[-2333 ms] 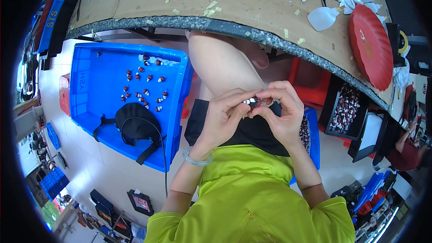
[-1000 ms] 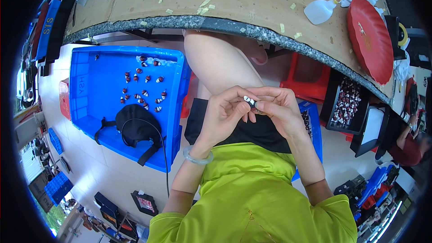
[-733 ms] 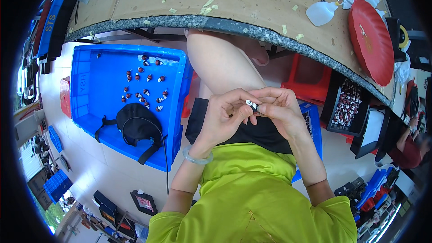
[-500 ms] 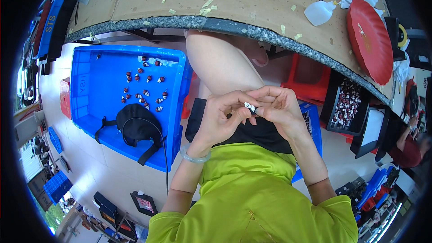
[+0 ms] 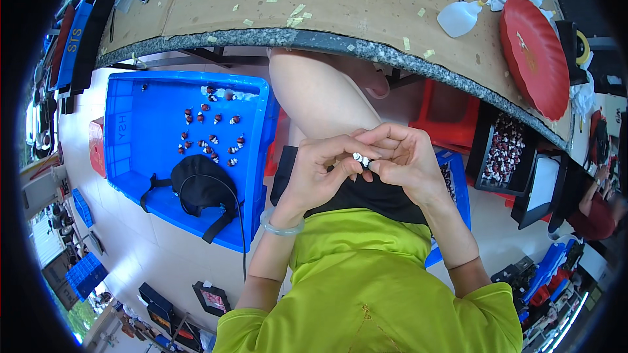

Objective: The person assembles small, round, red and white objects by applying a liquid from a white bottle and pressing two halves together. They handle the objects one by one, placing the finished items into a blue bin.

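The bare left hand (image 5: 320,168) and the bare right hand (image 5: 412,162) are gripping, with pinched fingers, a small white-and-dark figurine (image 5: 360,159) above the black cloth (image 5: 386,201) on the lap. Its long axis is running left to right, the white end pointing left and slightly far. Beyond, brown cardboard (image 5: 360,13) is covering the speckled grey table (image 5: 366,48); at left, a blue plastic crate (image 5: 147,121) is standing over pale floor tiles (image 5: 170,255).
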The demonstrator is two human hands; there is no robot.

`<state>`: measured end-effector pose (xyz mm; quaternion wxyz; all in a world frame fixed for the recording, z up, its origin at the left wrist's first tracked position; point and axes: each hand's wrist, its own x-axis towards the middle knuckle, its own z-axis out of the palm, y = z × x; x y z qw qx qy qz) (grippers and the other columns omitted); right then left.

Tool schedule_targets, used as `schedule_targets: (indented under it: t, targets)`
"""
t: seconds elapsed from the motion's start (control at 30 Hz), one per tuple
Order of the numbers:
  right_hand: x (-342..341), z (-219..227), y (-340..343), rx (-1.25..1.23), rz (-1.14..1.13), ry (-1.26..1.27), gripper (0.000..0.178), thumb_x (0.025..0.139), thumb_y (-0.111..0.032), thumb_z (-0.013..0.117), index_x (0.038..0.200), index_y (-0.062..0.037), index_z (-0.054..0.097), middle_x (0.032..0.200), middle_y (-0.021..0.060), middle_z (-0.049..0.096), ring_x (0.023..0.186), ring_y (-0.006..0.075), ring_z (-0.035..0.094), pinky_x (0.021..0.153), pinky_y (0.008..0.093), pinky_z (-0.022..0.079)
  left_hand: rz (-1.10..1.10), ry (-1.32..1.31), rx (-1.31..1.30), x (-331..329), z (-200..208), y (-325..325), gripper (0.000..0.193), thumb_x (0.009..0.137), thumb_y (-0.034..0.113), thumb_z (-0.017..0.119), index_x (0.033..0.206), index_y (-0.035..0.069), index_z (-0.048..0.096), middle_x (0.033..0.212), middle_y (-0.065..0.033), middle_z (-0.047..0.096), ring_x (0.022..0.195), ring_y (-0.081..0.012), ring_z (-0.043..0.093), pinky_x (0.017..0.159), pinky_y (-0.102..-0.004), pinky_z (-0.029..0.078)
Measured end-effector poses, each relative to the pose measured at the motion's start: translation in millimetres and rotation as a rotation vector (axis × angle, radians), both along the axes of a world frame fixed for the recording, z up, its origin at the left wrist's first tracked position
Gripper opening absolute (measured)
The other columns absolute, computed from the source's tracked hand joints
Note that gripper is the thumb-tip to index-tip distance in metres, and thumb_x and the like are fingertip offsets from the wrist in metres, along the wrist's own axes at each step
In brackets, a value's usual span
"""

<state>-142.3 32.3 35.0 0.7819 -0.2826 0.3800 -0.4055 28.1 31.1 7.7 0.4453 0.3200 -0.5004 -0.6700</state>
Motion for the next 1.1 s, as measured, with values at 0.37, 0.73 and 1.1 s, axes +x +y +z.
schedule_targets:
  t: [0.37, 0.73, 1.1]
  targets:
    - [-2, -8, 0, -0.007, -0.026, -0.029, 0.030, 0.075, 0.009, 0.056, 0.104, 0.0087, 0.054, 0.095, 0.0158, 0.062, 0.072, 0.0178, 0.063, 0.062, 0.0250, 0.050, -0.067, 0.075, 0.109, -4, -4, 2, 0.029, 0.090, 0.022, 0.056, 0.102, -0.005, 0.058, 0.082, -0.0085, 0.062, 0.066, -0.0114, 0.059, 0.058, -0.0213, 0.046]
    - [3, -13, 4, -0.052, -0.121, 0.107, 0.030, 0.075, 0.007, 0.057, 0.104, 0.0080, 0.054, 0.090, 0.0131, 0.062, 0.069, 0.0155, 0.061, 0.062, 0.0250, 0.050, -0.068, -0.019, 0.165, -10, 8, 2, 0.031, 0.085, -0.003, 0.038, 0.113, -0.004, 0.053, 0.091, -0.0062, 0.057, 0.072, -0.0091, 0.051, 0.066, -0.0227, 0.044]
    - [-2, -18, 3, -0.018, -0.107, 0.066, 0.037, 0.073, 0.004, 0.058, 0.109, 0.0099, 0.054, 0.091, 0.0146, 0.064, 0.067, 0.0179, 0.063, 0.060, 0.0278, 0.053, -0.111, -0.025, 0.217, -9, 7, 2, 0.037, 0.084, -0.007, 0.038, 0.119, -0.005, 0.052, 0.084, -0.0058, 0.056, 0.069, -0.0102, 0.050, 0.063, -0.0224, 0.043]
